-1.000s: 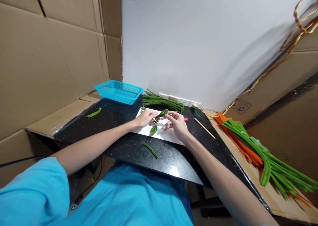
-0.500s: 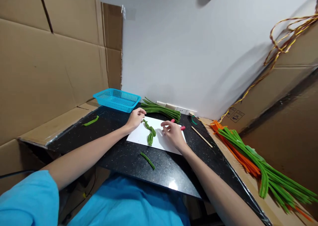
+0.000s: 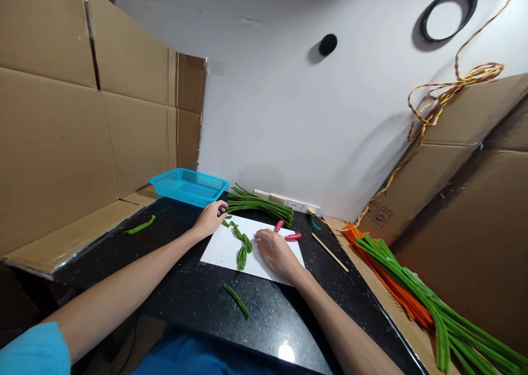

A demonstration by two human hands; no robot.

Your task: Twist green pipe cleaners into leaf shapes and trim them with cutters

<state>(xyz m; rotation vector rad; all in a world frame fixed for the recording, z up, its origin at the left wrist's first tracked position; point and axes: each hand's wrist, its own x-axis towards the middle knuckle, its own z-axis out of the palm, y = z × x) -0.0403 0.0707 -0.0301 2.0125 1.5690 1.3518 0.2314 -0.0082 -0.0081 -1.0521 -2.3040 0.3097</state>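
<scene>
On a white sheet (image 3: 218,252) lie twisted green fuzzy-stem shapes (image 3: 242,257), bent into loops in a rough line. Small green bits lie at the sheet's upper left. My left hand (image 3: 209,220) is just beyond that corner, fingers loosely curled, with nothing visible in them. My right hand (image 3: 277,251) rests on the right half of the sheet, its fingers stretched leftward toward the loops. Red handles (image 3: 293,237) of a tool show behind it; the tool's other end is hidden. A short green stem piece (image 3: 236,300) lies on the black tabletop in front of the sheet.
A blue basket (image 3: 187,187) stands at the back left, beside a bundle of dark green stems (image 3: 262,205). Another green strip (image 3: 141,225) lies left. A wooden stick (image 3: 330,252) is on the right, near bright green stems (image 3: 416,273) and orange stems (image 3: 396,292) on cardboard.
The camera view has tilted up, so the scene sits lower. My right hand has lowered flatter onto the sheet, and my left hand has drawn slightly away from the small green bits.
</scene>
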